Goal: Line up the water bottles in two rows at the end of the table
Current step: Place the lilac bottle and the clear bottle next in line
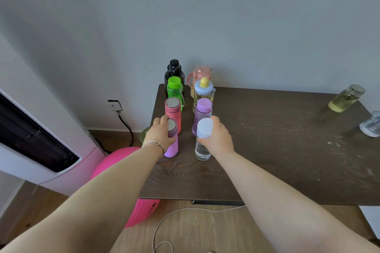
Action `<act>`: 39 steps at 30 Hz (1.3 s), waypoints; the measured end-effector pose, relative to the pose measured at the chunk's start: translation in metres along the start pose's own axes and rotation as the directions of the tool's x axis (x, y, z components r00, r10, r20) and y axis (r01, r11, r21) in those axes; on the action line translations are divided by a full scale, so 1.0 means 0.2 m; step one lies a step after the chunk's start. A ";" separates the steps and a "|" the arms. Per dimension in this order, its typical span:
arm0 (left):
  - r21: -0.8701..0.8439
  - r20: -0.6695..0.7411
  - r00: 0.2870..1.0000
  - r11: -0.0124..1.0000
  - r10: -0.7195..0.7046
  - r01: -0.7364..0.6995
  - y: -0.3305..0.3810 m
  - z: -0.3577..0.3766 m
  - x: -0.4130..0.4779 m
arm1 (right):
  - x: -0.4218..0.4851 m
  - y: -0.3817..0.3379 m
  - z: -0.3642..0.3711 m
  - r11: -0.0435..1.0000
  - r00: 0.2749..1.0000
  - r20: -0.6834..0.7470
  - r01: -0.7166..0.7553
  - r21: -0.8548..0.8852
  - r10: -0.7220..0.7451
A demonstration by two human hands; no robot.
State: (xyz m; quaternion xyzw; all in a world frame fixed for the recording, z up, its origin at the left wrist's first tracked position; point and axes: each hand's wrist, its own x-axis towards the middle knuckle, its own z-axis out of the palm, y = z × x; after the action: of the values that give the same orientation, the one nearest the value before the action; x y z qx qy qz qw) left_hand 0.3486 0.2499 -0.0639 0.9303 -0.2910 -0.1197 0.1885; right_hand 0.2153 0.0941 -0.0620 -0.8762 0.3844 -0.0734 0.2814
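Note:
Two rows of bottles stand at the left end of the dark wooden table [267, 150]. The left row, back to front: a black bottle [174, 72], a green bottle [174, 90], a coral flask [173, 113] and a lilac flask [172, 146]. My left hand [159, 131] grips the lilac flask near its top. The right row: a pink handled bottle [200, 73], a bottle with a blue lid and yellow knob [203, 92], a purple bottle [202, 112] and a clear bottle with a white cap [202, 148]. My right hand [216, 136] holds the clear bottle.
A jar of yellowish liquid [345, 98] and a clear glass vessel [371, 124] stand at the table's right side. A pink ball [123, 162] lies on the floor left of the table, beside a white appliance [41, 139]. A wall socket [114, 105] with a cable sits behind.

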 end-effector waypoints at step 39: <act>0.126 0.057 0.997 0.990 0.051 -0.058 0.03 0.00 -0.10 | -0.08 -0.01 -0.06 0.969 0.986 0.139 0.120 -0.214 -0.091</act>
State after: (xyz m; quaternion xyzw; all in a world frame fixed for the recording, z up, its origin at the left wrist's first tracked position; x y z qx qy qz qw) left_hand 0.3302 0.2577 -0.0588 0.9286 -0.3282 -0.1206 0.1241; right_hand 0.2025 0.1012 -0.0499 -0.9242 0.3241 0.0117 0.2018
